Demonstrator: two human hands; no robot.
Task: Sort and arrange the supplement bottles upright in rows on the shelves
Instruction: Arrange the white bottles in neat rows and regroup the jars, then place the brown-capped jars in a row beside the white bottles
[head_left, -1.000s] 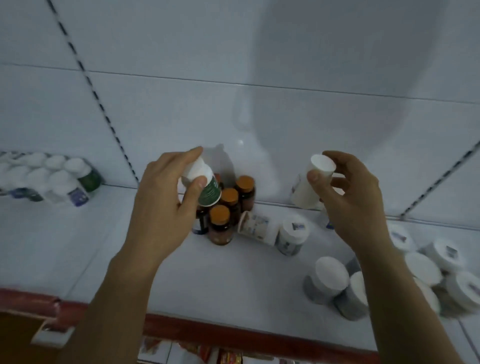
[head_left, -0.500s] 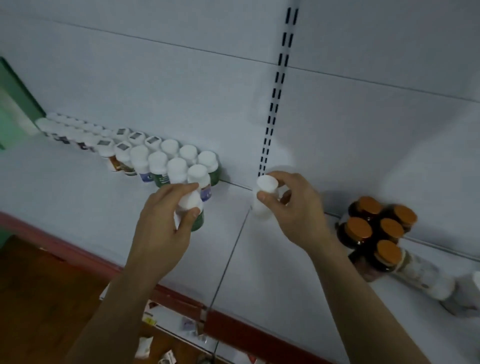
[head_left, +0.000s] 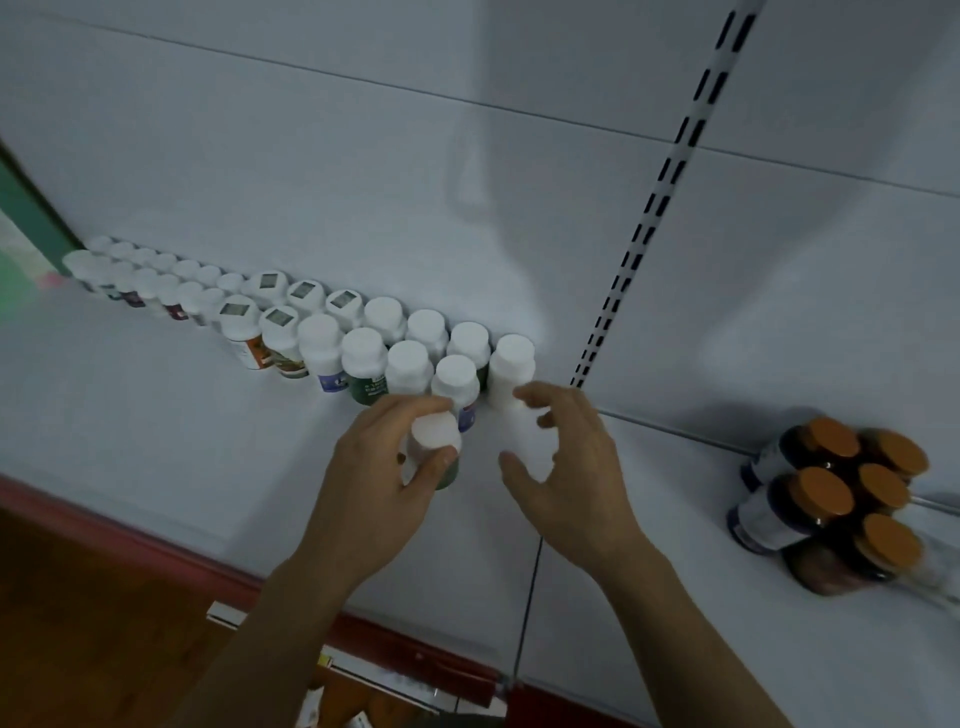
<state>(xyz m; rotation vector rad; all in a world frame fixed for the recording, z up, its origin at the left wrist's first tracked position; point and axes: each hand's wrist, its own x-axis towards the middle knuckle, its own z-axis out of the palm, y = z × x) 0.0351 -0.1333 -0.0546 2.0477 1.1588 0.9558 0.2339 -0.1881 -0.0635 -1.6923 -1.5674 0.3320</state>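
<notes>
Both carried bottles have come in against the rows since the earlier frame, the right hand's having left the slotted upright for the end of the back row. At the far left, a green frame (head_left: 26, 208) borders the white back panel (head_left: 311, 156). From there two rows of white-capped bottles (head_left: 322, 332) run rightward along the panel, all upright, some caps bearing dark square stickers. The left hand (head_left: 363, 499) grips a green-labelled bottle (head_left: 435, 434), thumb and fingers curled round it just below its white cap, just in front of the front row's right end. Beside it the right hand (head_left: 576, 478) curls its thumb and fingers about the lower body of a white bottle (head_left: 511, 358), which stands touching the last bottle of the back row. The slotted upright (head_left: 649, 218) rises just right of it. Well apart, at the right, orange-capped bottles (head_left: 826, 499) huddle in a cluster. All sit on a white shelf (head_left: 156, 415) with a red edge (head_left: 104, 525); a brown floor (head_left: 78, 623) shows below.
</notes>
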